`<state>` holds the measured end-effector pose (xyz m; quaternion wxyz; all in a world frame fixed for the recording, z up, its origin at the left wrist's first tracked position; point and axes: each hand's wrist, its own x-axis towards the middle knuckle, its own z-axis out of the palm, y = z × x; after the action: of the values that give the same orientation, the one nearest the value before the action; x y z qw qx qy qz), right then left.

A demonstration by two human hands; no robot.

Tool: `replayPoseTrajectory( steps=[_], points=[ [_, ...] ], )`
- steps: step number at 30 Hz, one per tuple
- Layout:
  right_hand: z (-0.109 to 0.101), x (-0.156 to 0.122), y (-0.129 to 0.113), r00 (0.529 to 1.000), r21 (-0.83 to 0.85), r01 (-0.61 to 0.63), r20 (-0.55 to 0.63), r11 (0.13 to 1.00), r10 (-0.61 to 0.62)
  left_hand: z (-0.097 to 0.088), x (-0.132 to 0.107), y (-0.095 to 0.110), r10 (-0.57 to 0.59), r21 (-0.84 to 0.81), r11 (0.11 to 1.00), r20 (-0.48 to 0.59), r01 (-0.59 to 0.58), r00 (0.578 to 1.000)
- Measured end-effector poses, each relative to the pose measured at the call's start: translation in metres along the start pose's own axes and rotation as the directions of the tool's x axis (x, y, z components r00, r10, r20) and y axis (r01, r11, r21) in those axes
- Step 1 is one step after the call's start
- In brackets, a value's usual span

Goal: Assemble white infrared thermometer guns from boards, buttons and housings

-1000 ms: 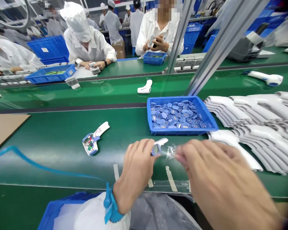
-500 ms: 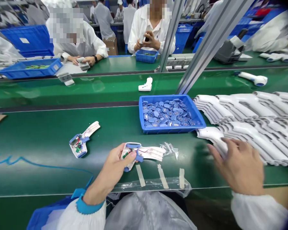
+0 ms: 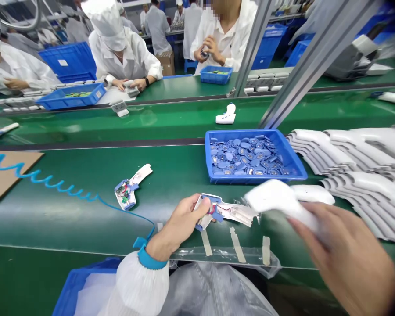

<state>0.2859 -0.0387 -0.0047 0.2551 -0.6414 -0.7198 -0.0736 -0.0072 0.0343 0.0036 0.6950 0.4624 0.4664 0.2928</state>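
Newly lifted off the stacks of white plastic shells (image 3: 355, 149) at right and swung in over the green belt counter (image 3: 85, 210): a smooth white plastic thermometer shell (image 3: 276, 198), gripped in the blurred right hand (image 3: 342, 250), pistol-shaped and tilted with its nose toward the left. Clamped in the left hand (image 3: 181, 221): an open white-and-blue thermometer housing (image 3: 235, 213), red wires and a small circuit board exposed, its blue-trimmed head inside the curled fingers and its white handle reaching right. 2 hands apart, each closed on its own piece, with the shell near the handle of the open housing and no contact clearly shown through the blur. Both pieces held just above the near part of the counter, between the hands.

Set farther left on the counter: a 2nd open housing (image 3: 127, 193), with a coiled blue cord (image 3: 49, 184) running behind it from a blue wrist strap (image 3: 148, 260) on the left wrist. Placed on the far side of the hands: a blue plastic tray (image 3: 256, 177) heaped with flat blue parts (image 3: 243, 158). Stuck along the near edge: 3 tan tape strips (image 3: 237, 245). Below that edge: a grey plastic bag (image 3: 213, 292) and a blue crate (image 3: 92, 265).
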Motion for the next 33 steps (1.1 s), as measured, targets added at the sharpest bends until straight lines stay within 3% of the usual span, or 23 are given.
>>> replayPoseTrajectory(
  steps=[4,9,12,14,16,18,20,21,23,25,28,33],
  points=[
    [0.009,0.018,-0.067,0.95,-0.04,0.313,0.005,0.949,-0.313,0.001,-0.001,-0.002,-0.008,-0.05,0.999,-0.017,0.007,1.0],
    [0.024,0.023,-0.097,0.938,-0.028,0.345,0.059,0.938,-0.343,-0.003,-0.004,-0.006,0.061,-0.013,0.998,0.071,-0.06,0.996],
    [0.03,0.022,-0.095,0.961,0.108,0.237,0.12,0.965,-0.249,-0.006,-0.005,-0.005,0.096,0.095,0.99,0.084,-0.104,0.992],
    [0.031,0.024,-0.092,0.955,0.3,0.073,0.253,0.951,-0.153,-0.007,-0.008,-0.002,0.157,0.186,0.968,0.079,-0.169,0.985],
    [0.031,0.032,-0.093,0.919,0.485,-0.112,0.382,0.868,-0.095,-0.006,-0.013,0.002,0.189,0.303,0.932,0.055,-0.197,0.98],
    [0.031,0.044,-0.103,0.915,0.614,-0.236,0.402,0.753,-0.041,-0.004,-0.017,0.007,0.18,0.394,0.903,0.009,-0.169,0.984],
    [0.034,0.058,-0.122,0.944,0.663,-0.263,0.326,0.7,0.047,-0.001,-0.02,0.01,0.185,0.423,0.892,-0.022,-0.159,0.982],
    [0.037,0.063,-0.133,0.958,0.649,-0.252,0.27,0.717,0.093,0.0,-0.022,0.011,0.202,0.431,0.885,-0.014,-0.176,0.979],
    [0.044,0.071,-0.153,0.979,0.552,-0.195,0.154,0.811,0.131,0.002,-0.024,0.01,0.236,0.484,0.843,0.059,-0.234,0.97],
    [0.051,0.073,-0.165,0.995,0.45,-0.096,0.045,0.888,0.085,0.004,-0.026,0.005,0.25,0.591,0.764,0.102,-0.26,0.963],
    [0.055,0.069,-0.169,0.998,0.38,0.003,-0.064,0.925,0.023,0.006,-0.03,-0.004,0.279,0.732,0.635,0.082,-0.248,0.957],
    [0.048,0.059,-0.166,0.985,0.384,-0.009,-0.154,0.923,0.074,0.01,-0.032,-0.006,0.298,0.843,0.457,0.157,-0.285,0.942]
  ],
)
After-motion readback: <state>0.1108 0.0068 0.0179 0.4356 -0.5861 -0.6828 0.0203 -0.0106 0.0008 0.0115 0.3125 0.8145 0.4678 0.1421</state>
